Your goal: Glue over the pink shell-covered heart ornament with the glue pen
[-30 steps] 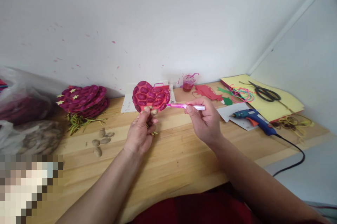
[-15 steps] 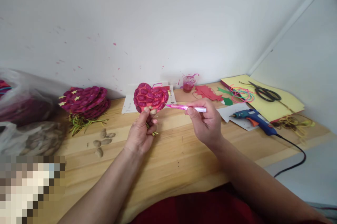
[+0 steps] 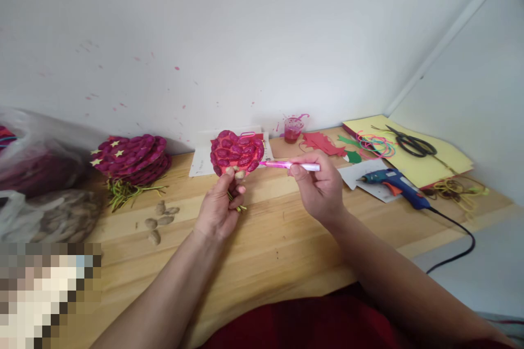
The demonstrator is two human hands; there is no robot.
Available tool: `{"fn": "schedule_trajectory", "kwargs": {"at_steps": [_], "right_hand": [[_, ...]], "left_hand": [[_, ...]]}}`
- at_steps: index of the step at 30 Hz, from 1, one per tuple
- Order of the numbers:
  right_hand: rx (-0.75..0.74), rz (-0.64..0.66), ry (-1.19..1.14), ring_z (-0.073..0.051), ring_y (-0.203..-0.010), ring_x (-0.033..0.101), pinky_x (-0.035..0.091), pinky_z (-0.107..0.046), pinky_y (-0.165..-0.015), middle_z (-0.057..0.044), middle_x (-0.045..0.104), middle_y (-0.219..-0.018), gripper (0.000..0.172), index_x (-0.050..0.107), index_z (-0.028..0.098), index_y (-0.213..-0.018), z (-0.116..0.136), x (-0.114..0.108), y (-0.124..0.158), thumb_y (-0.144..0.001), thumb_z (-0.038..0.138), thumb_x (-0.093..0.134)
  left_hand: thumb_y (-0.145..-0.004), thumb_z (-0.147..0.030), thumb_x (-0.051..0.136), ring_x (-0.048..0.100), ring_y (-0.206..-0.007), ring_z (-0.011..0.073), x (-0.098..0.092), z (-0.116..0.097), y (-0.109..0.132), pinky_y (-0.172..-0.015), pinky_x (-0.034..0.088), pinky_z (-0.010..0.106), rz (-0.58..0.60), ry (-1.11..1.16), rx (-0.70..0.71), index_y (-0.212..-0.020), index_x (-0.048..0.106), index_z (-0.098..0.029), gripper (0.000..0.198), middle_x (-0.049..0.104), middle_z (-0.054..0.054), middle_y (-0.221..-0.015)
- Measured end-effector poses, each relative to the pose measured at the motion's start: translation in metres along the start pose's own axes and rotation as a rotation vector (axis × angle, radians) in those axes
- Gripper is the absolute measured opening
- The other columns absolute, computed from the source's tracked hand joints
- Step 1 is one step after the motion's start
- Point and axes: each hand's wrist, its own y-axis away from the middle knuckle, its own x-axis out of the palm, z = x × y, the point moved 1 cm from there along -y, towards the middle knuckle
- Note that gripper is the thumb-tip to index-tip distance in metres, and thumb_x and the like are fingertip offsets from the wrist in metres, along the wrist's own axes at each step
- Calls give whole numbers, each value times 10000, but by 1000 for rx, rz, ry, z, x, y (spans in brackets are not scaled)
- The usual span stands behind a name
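Note:
My left hand (image 3: 220, 207) pinches the bottom of a red heart-shaped piece (image 3: 237, 152) covered with purple-painted shells, holding it upright above the wooden table (image 3: 266, 240). Green strands stick out under my fingers. My right hand (image 3: 320, 188) grips a pink brush or pen (image 3: 289, 165) like a pencil, its tip touching the heart's right edge.
A stack of finished purple hearts with small stars (image 3: 131, 157) lies at the left, loose shells (image 3: 159, 220) in front of it, plastic bags (image 3: 45, 185) beyond. A paint cup (image 3: 293, 129), red and green cutouts (image 3: 327, 145), a blue glue gun (image 3: 395, 182), scissors (image 3: 411, 145) and yellow paper (image 3: 426, 158) lie at the right.
The heart has tilted slightly and shifted a little to the right in my left hand. The brush tip stays at its right edge.

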Motion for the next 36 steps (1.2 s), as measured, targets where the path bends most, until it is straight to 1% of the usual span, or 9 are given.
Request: {"fn": "schedule_trajectory", "kwargs": {"at_steps": [3,7,13,16,20,25,29,32,36], "right_hand": [[-55,-12,54,-146,-779,672,527,-299,-716,-16,723,-898,88,665,230,-1036,2,0,0,-952,237,639],[-134,6,122,-141,-796,681,536,-284,-723,-12,737,-918,102,663,228,-1024,7,0,0,-932,186,648],[-114,1,104,-144,-778,685,538,-284,-709,-13,740,-908,99,652,226,-1021,9,-1,2,-933,182,641],[-145,-2,130,-143,-803,691,543,-282,-726,-13,743,-931,122,658,230,-1036,8,0,2,-930,172,644],[-179,30,158,-134,-808,691,545,-268,-731,-11,740,-928,121,657,225,-1018,10,0,2,-922,153,644],[-161,6,137,-131,-819,689,544,-265,-737,-9,738,-940,136,655,231,-1037,10,-1,2,-925,155,644],[-159,45,142,-127,-782,684,540,-261,-712,-4,736,-908,115,660,228,-1017,10,0,3,-924,162,645],[-151,30,125,-133,-784,683,540,-270,-713,-9,738,-917,120,659,227,-1033,9,1,4,-928,171,642],[-112,9,134,-141,-782,679,544,-286,-722,-11,738,-908,103,659,228,-1031,7,1,4,-934,194,645]], "left_hand": [[-957,-189,623,570,-453,38,-1,2,0,-297,219,107,7,-10,3,-855,601,-139,116,711,1,-722],[-947,-191,635,566,-452,36,-3,3,0,-300,216,105,1,-16,9,-860,600,-138,108,704,-2,-715],[-933,-201,656,562,-457,32,-3,2,-1,-303,210,103,9,-8,30,-854,597,-144,114,695,-10,-712],[-917,-207,679,563,-459,36,-3,3,-1,-300,212,106,15,-1,22,-858,598,-146,117,693,-11,-716],[-917,-208,682,558,-455,31,-3,4,-1,-302,213,103,-9,-8,34,-863,600,-148,114,701,-8,-726],[-908,-218,696,561,-466,34,-5,4,-1,-308,219,105,8,-13,47,-860,599,-155,125,705,-9,-735],[-888,-226,721,561,-473,34,-5,5,-1,-310,217,109,14,-12,44,-867,603,-157,138,715,-5,-755],[-874,-231,734,560,-475,33,-5,6,-2,-316,220,109,15,-22,51,-878,611,-157,144,715,-7,-757],[-810,-264,799,564,-487,34,-5,6,-1,-326,229,110,16,-45,79,-895,629,-153,220,722,-6,-769]]}}
